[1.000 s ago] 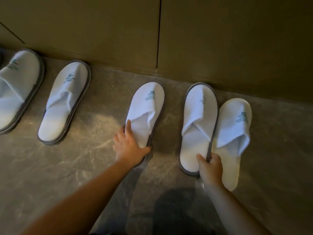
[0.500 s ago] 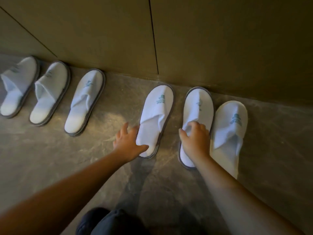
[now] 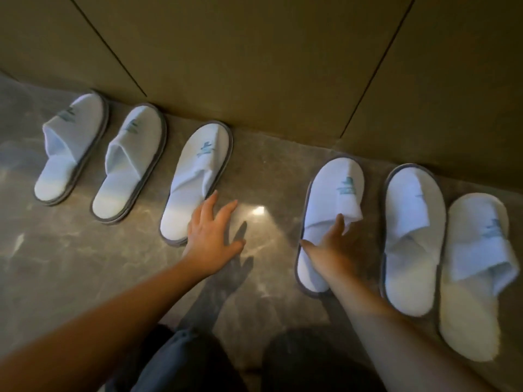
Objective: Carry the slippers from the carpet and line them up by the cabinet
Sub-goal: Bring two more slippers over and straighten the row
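Several white slippers with teal logos stand in a row on the marble floor, toes against the brown cabinet (image 3: 254, 66). My left hand (image 3: 212, 233) is open with spread fingers, and its fingertips touch the right edge of the third slipper (image 3: 195, 171). My right hand (image 3: 331, 247) lies flat on the insole of the fourth slipper (image 3: 336, 188), fingers reaching under its folded upper and thumb out at the left rim. It is blurred. A wide gap separates the third and fourth slippers. The fifth slipper (image 3: 410, 236) and a cream, rimless sixth slipper (image 3: 475, 278) lie close together at the right.
Two more slippers (image 3: 70, 148) (image 3: 130, 162) stand at the left end of the row. The glossy marble floor (image 3: 85, 273) stretches in front. My knees in dark trousers (image 3: 181, 360) fill the bottom edge. No carpet is in view.
Both hands shifted one slipper to the left: the left from the fourth slipper's heel to the third slipper's side, the right from the fifth slipper onto the fourth. The view swung left.
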`<action>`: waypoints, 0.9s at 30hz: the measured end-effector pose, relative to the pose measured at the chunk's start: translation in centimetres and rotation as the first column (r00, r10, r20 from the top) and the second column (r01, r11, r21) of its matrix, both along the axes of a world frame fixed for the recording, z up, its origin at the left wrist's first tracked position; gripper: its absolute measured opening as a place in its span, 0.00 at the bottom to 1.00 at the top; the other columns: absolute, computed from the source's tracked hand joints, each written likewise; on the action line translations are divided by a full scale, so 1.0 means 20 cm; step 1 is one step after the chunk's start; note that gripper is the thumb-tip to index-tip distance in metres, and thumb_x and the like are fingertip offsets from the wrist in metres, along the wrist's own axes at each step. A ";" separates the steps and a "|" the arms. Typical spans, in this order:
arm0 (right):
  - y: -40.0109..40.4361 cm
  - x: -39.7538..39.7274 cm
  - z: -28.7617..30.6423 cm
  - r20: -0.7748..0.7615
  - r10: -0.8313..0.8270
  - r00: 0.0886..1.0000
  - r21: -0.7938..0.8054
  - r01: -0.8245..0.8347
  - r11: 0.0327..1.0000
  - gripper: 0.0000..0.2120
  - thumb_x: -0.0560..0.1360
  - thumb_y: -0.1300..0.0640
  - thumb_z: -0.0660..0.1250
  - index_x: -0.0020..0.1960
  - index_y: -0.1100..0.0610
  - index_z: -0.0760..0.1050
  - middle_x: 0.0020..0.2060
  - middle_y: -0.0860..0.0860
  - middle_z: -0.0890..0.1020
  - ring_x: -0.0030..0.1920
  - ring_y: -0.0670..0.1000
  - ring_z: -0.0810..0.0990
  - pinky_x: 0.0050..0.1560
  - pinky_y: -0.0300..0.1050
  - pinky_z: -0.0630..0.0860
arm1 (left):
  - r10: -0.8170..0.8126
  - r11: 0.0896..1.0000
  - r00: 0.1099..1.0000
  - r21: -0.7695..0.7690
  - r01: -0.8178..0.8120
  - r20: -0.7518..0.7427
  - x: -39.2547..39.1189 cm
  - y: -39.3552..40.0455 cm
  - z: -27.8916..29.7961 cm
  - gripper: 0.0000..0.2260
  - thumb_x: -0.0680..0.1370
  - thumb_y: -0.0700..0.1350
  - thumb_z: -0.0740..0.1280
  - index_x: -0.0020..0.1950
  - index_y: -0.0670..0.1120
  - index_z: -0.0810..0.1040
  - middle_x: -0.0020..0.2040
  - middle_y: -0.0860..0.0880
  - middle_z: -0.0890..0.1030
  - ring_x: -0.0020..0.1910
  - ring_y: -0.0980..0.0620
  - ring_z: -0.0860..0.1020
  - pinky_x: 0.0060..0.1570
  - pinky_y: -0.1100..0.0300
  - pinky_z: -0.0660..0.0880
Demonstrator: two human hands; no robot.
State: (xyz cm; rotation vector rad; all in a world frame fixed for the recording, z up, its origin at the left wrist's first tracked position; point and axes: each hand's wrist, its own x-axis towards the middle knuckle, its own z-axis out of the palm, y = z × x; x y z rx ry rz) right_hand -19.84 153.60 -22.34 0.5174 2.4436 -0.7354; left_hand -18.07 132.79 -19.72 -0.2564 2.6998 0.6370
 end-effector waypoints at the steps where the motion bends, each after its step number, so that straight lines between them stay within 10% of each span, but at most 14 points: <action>1: -0.02 0.02 -0.02 0.007 -0.032 0.999 0.011 0.032 0.999 0.44 0.71 0.46 0.66 0.74 0.56 0.40 0.74 0.61 0.46 0.73 0.63 0.48 0.71 0.60 0.49 | -0.008 1.000 1.000 -0.014 0.008 0.002 -0.01 -0.06 -0.02 0.34 0.69 0.51 0.69 0.72 0.53 0.57 0.76 0.44 0.50 0.73 0.41 0.50 0.69 0.43 0.54; 12: -0.21 0.11 -0.14 0.004 -0.071 0.998 0.328 0.065 0.942 0.48 0.67 0.39 0.67 0.74 0.52 0.40 0.73 0.63 0.52 0.70 0.63 0.59 0.67 0.59 0.62 | 0.144 0.989 0.982 -0.047 -0.139 0.119 -0.14 -0.42 -0.17 0.44 0.66 0.54 0.72 0.73 0.49 0.48 0.75 0.41 0.48 0.72 0.37 0.51 0.69 0.40 0.54; 27: -0.61 0.07 -0.21 -0.130 -0.139 0.982 0.187 0.161 0.969 0.46 0.61 0.46 0.74 0.71 0.46 0.51 0.73 0.55 0.55 0.67 0.61 0.61 0.64 0.60 0.64 | 0.229 0.973 0.972 -0.015 -0.228 0.060 -0.19 -0.48 -0.31 0.50 0.62 0.54 0.75 0.73 0.48 0.47 0.74 0.39 0.50 0.71 0.36 0.53 0.68 0.40 0.55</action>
